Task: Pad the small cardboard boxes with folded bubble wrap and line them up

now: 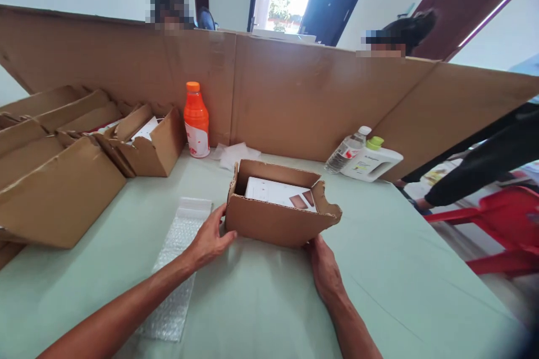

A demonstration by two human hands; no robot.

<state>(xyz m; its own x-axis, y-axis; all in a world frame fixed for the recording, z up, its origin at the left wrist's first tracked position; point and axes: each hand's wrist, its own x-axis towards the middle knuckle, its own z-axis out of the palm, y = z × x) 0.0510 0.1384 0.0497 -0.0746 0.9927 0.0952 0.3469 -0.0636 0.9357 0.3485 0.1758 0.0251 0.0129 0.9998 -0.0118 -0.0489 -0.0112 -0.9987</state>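
Pale green surface, cardboard wall behind | open cardboard box mid-surface, white item inside | I've got left hand and right hand pressed on its near corners, apart | bubble wrap under left wrist | orange bottle far back

Both hands, left, right, gripping open cardboard box
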